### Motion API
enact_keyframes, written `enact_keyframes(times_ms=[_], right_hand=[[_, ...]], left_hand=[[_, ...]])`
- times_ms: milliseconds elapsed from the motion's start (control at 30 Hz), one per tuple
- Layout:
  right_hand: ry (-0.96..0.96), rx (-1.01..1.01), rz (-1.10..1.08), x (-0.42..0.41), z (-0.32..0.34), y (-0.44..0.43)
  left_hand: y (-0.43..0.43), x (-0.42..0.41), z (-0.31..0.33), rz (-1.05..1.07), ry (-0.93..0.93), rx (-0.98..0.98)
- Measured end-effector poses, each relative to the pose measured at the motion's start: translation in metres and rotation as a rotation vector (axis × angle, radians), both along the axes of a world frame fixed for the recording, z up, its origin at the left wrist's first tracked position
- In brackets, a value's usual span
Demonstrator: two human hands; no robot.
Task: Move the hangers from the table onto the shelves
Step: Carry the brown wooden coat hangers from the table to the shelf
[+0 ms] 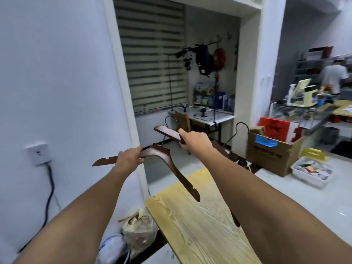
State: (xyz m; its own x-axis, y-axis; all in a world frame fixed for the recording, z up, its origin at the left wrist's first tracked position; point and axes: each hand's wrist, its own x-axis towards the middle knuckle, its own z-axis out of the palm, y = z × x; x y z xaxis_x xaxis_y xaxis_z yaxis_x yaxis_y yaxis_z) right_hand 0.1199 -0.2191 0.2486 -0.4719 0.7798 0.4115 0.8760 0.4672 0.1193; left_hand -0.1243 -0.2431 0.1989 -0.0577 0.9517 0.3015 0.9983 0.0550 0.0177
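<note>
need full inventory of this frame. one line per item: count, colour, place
left wooden hanger: 1, dark brown, held above the table's far end
right wooden hanger: 1, dark brown, held higher, partly behind the forearm
wood-grain table top: 1, pale yellow, bottom centre
cardboard box: 1, brown with blue tape, floor right
plastic bin: 1, white, beside the box
plastic bag: 1, translucent, floor left of table
wall socket: 1, white, left wall
window blind: 1, grey striped, alcove
desk: 1, white, alcove
left hand: 1, grips left hanger
right hand: 1, grips right hanger
</note>
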Motion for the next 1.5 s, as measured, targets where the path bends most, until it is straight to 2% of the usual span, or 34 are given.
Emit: enact_keyframes(times_ms=[400, 800, 1033, 1500], right_hand=[[0.039, -0.016, 0.365, -0.076, 0.003, -0.038], [0.031, 0.015, 0.835, -0.213, -0.011, -0.191], [0.019, -0.037, 1.085, -0.243, -0.024, -0.309], [-0.083, -0.126, 1.474, -0.202, -0.044, -0.514]], left_hand=[[-0.147, -0.059, -0.012, 0.43, -0.071, 0.017], [-0.388, -0.111, -0.026, 0.932, -0.148, 0.028], [-0.534, -0.084, -0.035, 1.172, -0.153, 0.039], [-0.741, 0.04, -0.049, 1.519, -0.237, 0.02]])
